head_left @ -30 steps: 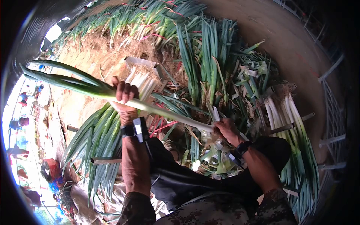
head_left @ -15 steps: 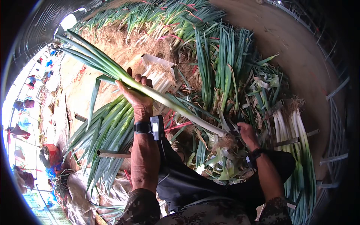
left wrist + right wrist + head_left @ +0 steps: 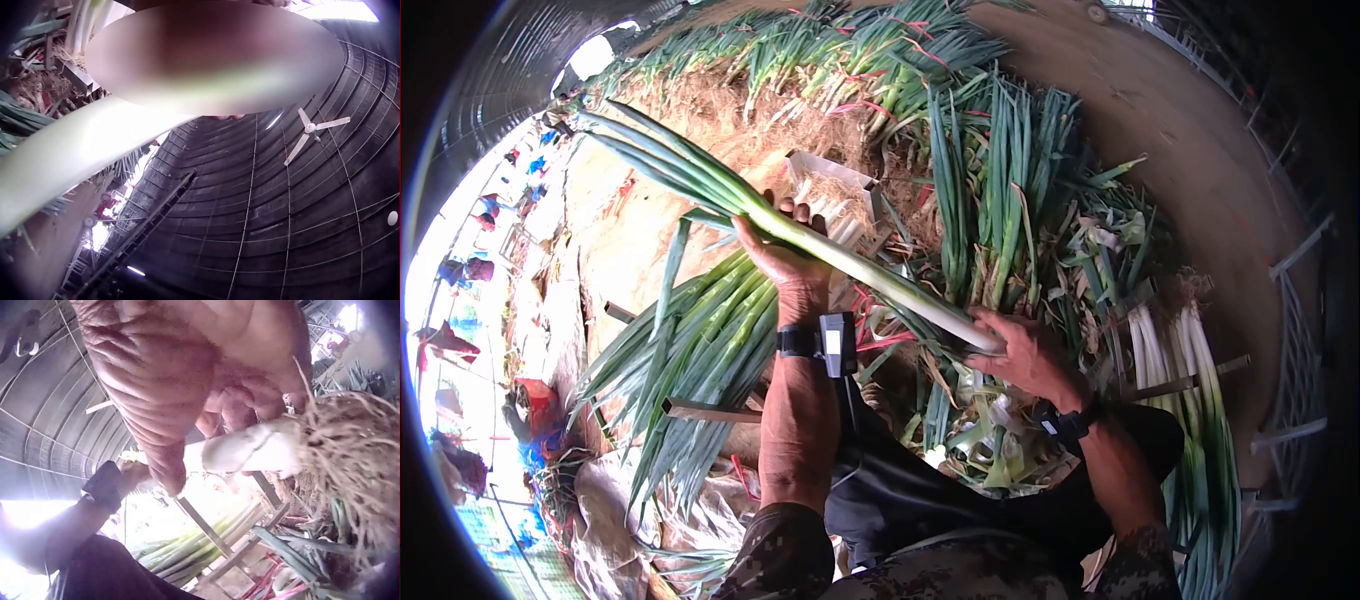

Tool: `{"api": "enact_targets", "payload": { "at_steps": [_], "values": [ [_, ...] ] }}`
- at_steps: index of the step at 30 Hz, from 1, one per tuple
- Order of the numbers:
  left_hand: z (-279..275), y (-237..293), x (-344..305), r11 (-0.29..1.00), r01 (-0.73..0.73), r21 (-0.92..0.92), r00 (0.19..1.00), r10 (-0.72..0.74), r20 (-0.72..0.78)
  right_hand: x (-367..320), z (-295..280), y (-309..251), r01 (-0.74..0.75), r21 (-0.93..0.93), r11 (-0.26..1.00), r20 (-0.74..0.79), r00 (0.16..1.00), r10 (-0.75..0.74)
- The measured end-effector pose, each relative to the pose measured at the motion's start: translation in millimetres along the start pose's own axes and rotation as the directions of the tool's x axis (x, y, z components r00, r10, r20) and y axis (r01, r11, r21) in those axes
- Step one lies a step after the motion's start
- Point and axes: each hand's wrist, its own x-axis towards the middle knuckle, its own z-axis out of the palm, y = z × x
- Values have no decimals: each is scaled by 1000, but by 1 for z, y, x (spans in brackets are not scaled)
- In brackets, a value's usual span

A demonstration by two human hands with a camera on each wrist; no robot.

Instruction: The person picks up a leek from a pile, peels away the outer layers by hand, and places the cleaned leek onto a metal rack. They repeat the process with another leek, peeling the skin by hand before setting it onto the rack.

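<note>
A long green onion [image 3: 870, 275] slants across the head view, leaves at upper left, white end at lower right. My left hand [image 3: 785, 255], palm up, holds it below the leaves, fingertips showing beyond the stalk. A blurred patch hides most of that hand in the left wrist view, where the pale stalk [image 3: 75, 153] crosses in front. At the white end, my right hand [image 3: 1035, 360] pinches the stalk between thumb and fingers. In the right wrist view, its thumb [image 3: 165, 469] is on the near side, beside loose white skin [image 3: 256, 450] and tangled brown roots [image 3: 356, 444].
Green onions [image 3: 700, 340] lie in a metal rack [image 3: 710, 411] at left; another bundle [image 3: 1200, 400] lies in a rack at right. An upright bunch [image 3: 1010, 190] stands ahead, and peeled leaves [image 3: 1000, 440] litter the ground between the legs. Many more onions [image 3: 800, 60] line the back.
My left hand has turned from over the stalk to palm up beneath it. The right hand came away from the root end, then returned and took hold of the white part.
</note>
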Motion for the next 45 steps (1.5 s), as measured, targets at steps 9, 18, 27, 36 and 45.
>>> {"api": "enact_targets", "payload": {
  "at_steps": [9,18,27,36,45],
  "values": [
    [-13,12,6,989,-40,141,991,57,-119,-26,13,51,-134,-22,991,-127,983,130],
    [-5,11,0,986,-26,163,940,80,-332,-32,-1,26,60,-42,997,-370,926,-72],
    [-24,6,7,990,110,83,925,-71,-373,-32,14,48,88,-303,949,-182,972,-149],
    [-2,1,-4,990,9,138,941,38,-336,-34,14,41,130,-92,987,-215,965,-147],
    [-14,4,2,999,23,-46,979,-13,206,-44,35,85,-114,154,982,-203,969,144]
  ]
}}
